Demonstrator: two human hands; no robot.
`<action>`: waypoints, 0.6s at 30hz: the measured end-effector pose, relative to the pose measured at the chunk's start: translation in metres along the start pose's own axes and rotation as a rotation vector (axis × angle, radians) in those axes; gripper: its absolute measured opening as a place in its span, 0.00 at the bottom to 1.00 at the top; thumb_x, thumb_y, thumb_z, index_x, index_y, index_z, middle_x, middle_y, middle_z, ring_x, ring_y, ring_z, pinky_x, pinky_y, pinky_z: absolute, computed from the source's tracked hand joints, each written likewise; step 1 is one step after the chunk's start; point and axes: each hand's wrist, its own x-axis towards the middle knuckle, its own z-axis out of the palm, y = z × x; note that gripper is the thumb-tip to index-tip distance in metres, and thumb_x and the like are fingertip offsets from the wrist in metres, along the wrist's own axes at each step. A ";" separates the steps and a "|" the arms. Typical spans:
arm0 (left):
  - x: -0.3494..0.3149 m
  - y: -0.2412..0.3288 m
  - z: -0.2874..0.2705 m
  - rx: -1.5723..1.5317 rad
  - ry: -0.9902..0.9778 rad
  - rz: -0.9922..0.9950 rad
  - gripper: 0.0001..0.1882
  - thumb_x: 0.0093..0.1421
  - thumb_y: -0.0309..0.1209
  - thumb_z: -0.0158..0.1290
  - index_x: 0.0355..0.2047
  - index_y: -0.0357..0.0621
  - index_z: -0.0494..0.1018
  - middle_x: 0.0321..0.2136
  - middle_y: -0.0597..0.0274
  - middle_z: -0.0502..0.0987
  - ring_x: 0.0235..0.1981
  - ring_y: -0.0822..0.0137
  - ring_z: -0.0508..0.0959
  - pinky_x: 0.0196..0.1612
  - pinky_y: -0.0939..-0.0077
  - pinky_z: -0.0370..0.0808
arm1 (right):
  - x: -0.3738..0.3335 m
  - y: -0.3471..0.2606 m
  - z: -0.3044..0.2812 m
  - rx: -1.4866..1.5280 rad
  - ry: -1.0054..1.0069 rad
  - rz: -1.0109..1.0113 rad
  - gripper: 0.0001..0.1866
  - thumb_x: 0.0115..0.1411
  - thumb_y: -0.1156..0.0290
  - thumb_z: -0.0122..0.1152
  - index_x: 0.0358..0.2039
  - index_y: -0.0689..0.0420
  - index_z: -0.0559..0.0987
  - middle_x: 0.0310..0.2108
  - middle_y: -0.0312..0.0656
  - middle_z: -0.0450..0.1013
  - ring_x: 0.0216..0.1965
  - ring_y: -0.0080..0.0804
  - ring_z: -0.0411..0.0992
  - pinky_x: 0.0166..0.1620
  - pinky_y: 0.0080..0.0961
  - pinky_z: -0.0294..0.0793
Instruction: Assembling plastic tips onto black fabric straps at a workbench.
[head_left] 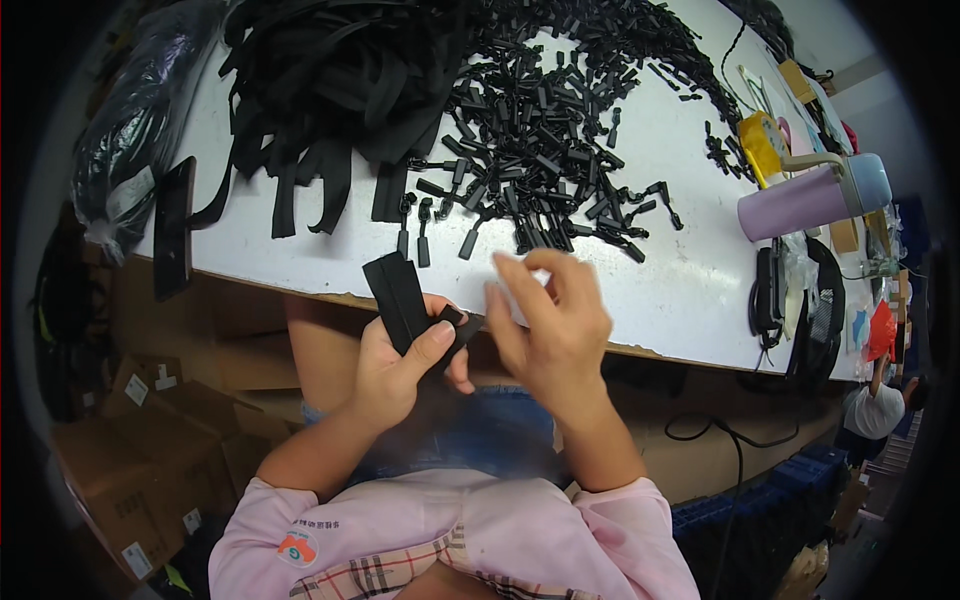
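My left hand [392, 372] is closed on a black zipper tape [397, 295], pinched under the thumb over my lap at the table's front edge. One end of the tape sticks up toward the table; the rest bends away behind the fingers. A small dark piece shows by the thumb tip, too small to name surely. To the right, my right hand [562, 335] hovers with bent fingers apart and slightly blurred, and nothing shows between them. Beyond both hands lies a spread of black zipper sliders with pulls [540, 165], a few lying singly near the edge.
A heap of black zipper tapes [330, 80] covers the back left, near a dark phone-like slab [173, 230] and a plastic-wrapped bundle [135, 140]. A purple tumbler [795, 203] lies at the right. Cardboard boxes [150, 460] stand lower left; a cable [735, 440] hangs lower right.
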 end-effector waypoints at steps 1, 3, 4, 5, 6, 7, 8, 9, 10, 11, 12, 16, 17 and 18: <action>0.000 0.002 0.002 -0.011 0.006 -0.036 0.13 0.55 0.31 0.45 0.35 0.32 0.62 0.18 0.61 0.67 0.18 0.72 0.70 0.21 0.78 0.72 | 0.002 0.006 0.003 -0.101 -0.021 -0.020 0.12 0.40 0.76 0.57 0.29 0.59 0.73 0.28 0.39 0.65 0.23 0.31 0.62 0.23 0.21 0.62; 0.001 0.003 0.001 -0.023 0.011 -0.071 0.13 0.56 0.31 0.44 0.35 0.32 0.62 0.18 0.61 0.67 0.18 0.72 0.70 0.21 0.78 0.72 | 0.003 0.011 0.004 -0.204 -0.042 -0.042 0.13 0.39 0.76 0.57 0.29 0.59 0.73 0.29 0.39 0.65 0.25 0.32 0.62 0.26 0.23 0.63; 0.002 0.000 -0.002 -0.003 0.004 -0.057 0.13 0.55 0.31 0.44 0.35 0.33 0.62 0.18 0.61 0.67 0.18 0.73 0.70 0.20 0.80 0.71 | 0.001 0.009 0.001 -0.233 -0.085 -0.060 0.13 0.38 0.77 0.56 0.29 0.61 0.72 0.30 0.40 0.65 0.25 0.32 0.62 0.27 0.23 0.63; 0.002 -0.002 -0.005 0.017 -0.003 -0.043 0.12 0.55 0.31 0.45 0.35 0.33 0.63 0.19 0.62 0.67 0.17 0.74 0.70 0.20 0.81 0.70 | -0.002 0.008 -0.001 -0.262 -0.128 -0.078 0.14 0.37 0.78 0.55 0.29 0.62 0.72 0.30 0.40 0.65 0.26 0.32 0.62 0.28 0.23 0.63; 0.001 -0.001 -0.006 0.014 0.002 -0.042 0.12 0.55 0.31 0.45 0.35 0.33 0.63 0.19 0.62 0.67 0.17 0.74 0.70 0.20 0.81 0.70 | -0.006 0.005 -0.002 -0.259 -0.132 -0.082 0.14 0.37 0.78 0.55 0.29 0.62 0.72 0.30 0.40 0.65 0.26 0.32 0.62 0.28 0.23 0.63; 0.001 0.000 -0.006 0.074 0.011 -0.049 0.12 0.55 0.32 0.45 0.34 0.34 0.64 0.20 0.63 0.68 0.18 0.76 0.69 0.20 0.83 0.69 | -0.013 0.002 -0.005 -0.204 -0.153 -0.064 0.14 0.37 0.78 0.55 0.29 0.63 0.72 0.30 0.41 0.65 0.26 0.33 0.62 0.28 0.23 0.63; 0.000 0.000 -0.005 0.134 0.019 -0.056 0.11 0.55 0.32 0.45 0.34 0.35 0.64 0.21 0.65 0.68 0.19 0.77 0.69 0.21 0.85 0.68 | -0.017 0.001 -0.007 -0.149 -0.174 -0.045 0.14 0.36 0.79 0.55 0.29 0.64 0.72 0.29 0.41 0.64 0.25 0.33 0.62 0.27 0.23 0.64; 0.001 -0.003 -0.005 0.132 0.019 -0.059 0.11 0.55 0.32 0.45 0.34 0.35 0.64 0.21 0.65 0.68 0.19 0.77 0.69 0.21 0.85 0.68 | -0.020 0.002 -0.007 -0.054 -0.177 -0.014 0.14 0.38 0.80 0.54 0.30 0.63 0.71 0.29 0.43 0.64 0.26 0.34 0.63 0.27 0.25 0.66; 0.001 -0.007 -0.006 0.191 0.033 -0.011 0.11 0.55 0.32 0.46 0.33 0.36 0.65 0.21 0.66 0.68 0.20 0.79 0.68 0.22 0.87 0.67 | -0.019 0.003 -0.008 -0.055 -0.178 -0.013 0.14 0.38 0.80 0.54 0.30 0.63 0.71 0.29 0.43 0.64 0.26 0.34 0.63 0.27 0.25 0.66; 0.002 -0.010 -0.006 0.251 0.048 0.037 0.11 0.55 0.32 0.46 0.33 0.36 0.66 0.22 0.67 0.68 0.21 0.81 0.68 0.24 0.88 0.66 | -0.018 0.005 -0.010 0.001 -0.192 0.035 0.14 0.38 0.81 0.53 0.30 0.63 0.71 0.28 0.44 0.64 0.25 0.35 0.64 0.27 0.26 0.66; 0.002 -0.010 -0.005 0.252 0.047 0.036 0.11 0.55 0.32 0.46 0.33 0.36 0.66 0.22 0.67 0.68 0.21 0.81 0.68 0.24 0.88 0.66 | -0.016 0.008 -0.012 0.056 -0.206 0.083 0.14 0.39 0.81 0.53 0.31 0.63 0.71 0.28 0.45 0.64 0.25 0.37 0.64 0.27 0.27 0.67; 0.003 -0.009 -0.001 0.272 0.066 0.092 0.10 0.53 0.29 0.49 0.33 0.36 0.67 0.22 0.67 0.70 0.23 0.81 0.67 0.26 0.88 0.66 | -0.009 0.009 -0.021 -0.031 -0.364 0.100 0.10 0.40 0.82 0.52 0.27 0.62 0.70 0.26 0.44 0.63 0.27 0.38 0.65 0.25 0.26 0.68; 0.004 -0.010 -0.002 0.278 0.068 0.113 0.10 0.53 0.28 0.49 0.34 0.36 0.67 0.22 0.66 0.71 0.23 0.81 0.68 0.26 0.88 0.66 | -0.008 0.009 -0.020 -0.028 -0.363 0.099 0.10 0.40 0.82 0.52 0.27 0.62 0.70 0.26 0.44 0.63 0.27 0.38 0.65 0.25 0.26 0.68; 0.004 -0.010 -0.001 0.280 0.070 0.112 0.10 0.53 0.28 0.49 0.34 0.36 0.67 0.22 0.66 0.71 0.23 0.81 0.68 0.26 0.88 0.66 | -0.007 0.009 -0.019 -0.053 -0.347 0.082 0.09 0.40 0.82 0.52 0.26 0.62 0.70 0.25 0.44 0.63 0.27 0.37 0.66 0.24 0.24 0.68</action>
